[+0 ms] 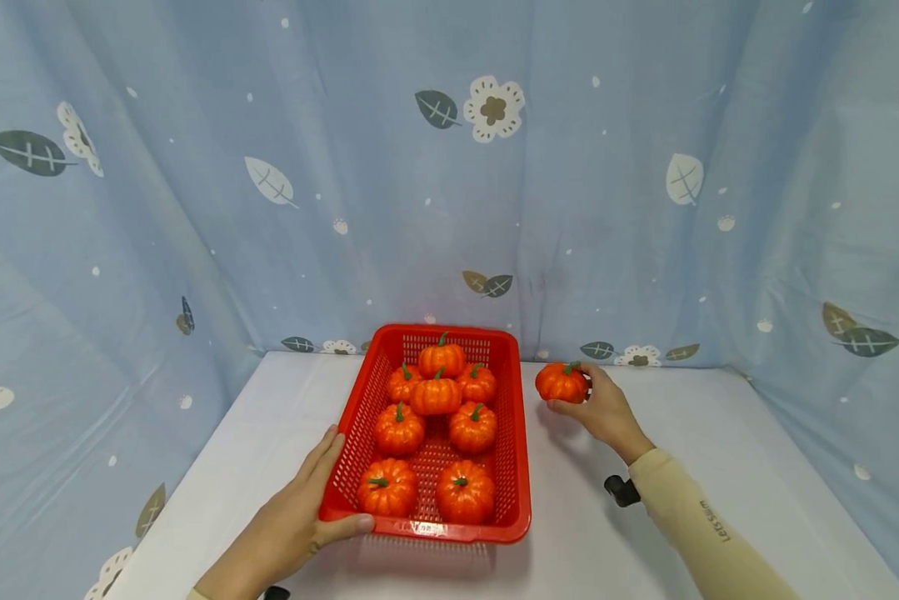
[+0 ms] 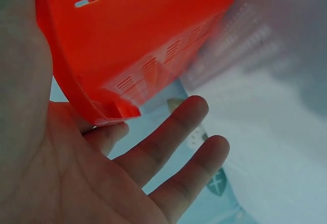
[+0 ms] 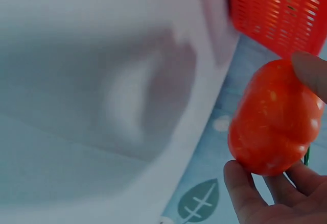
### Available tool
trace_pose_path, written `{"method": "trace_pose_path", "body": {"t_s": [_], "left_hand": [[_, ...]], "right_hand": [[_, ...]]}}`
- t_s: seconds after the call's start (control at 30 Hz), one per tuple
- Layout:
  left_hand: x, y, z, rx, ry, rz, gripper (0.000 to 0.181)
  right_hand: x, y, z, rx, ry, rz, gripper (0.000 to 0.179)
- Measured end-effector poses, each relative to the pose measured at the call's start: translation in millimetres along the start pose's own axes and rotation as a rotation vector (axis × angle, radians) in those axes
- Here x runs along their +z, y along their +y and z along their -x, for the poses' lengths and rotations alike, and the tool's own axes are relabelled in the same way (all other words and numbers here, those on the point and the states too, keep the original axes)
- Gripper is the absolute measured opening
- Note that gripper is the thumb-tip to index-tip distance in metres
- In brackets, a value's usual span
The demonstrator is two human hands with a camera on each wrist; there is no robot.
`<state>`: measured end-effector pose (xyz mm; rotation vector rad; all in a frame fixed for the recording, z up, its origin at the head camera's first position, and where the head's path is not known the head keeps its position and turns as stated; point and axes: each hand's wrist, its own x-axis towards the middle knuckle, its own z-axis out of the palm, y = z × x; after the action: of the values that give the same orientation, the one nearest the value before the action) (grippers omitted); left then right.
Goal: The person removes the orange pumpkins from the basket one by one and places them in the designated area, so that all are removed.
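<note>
A red plastic basket [image 1: 520,467] holds several small orange-red toy pumpkins [image 1: 399,429] with green stems, some of them piled toward its far end. My left hand [image 1: 292,508] holds the basket's near left corner, thumb over the front rim and fingers along the left side. In the left wrist view, two fingers [image 2: 179,127] stick out past the rim. To the right of the basket, my right hand [image 1: 606,412] grips another toy pumpkin [image 1: 561,383] between thumb and fingers. That pumpkin [image 3: 276,122] is above the table, apart from the basket.
The basket stands over a white table [image 1: 269,425], its shadow falling along the front. A blue curtain with leaf and flower prints [image 1: 389,208] hangs behind and at both sides. A black wrist strap piece [image 1: 621,491] shows by the right sleeve.
</note>
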<state>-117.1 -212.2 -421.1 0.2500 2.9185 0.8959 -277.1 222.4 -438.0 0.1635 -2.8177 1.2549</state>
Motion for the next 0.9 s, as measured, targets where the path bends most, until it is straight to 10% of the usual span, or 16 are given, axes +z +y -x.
{"method": "trace_pose_path", "body": {"t_s": [0.9], "left_hand": [[-2.1, 1.5, -0.2, -0.021, -0.019, -0.017, 0.124]], "right_hand": [[25.0, 20.3, 2.3, 0.106, -0.076, 0.004, 0.084]]}}
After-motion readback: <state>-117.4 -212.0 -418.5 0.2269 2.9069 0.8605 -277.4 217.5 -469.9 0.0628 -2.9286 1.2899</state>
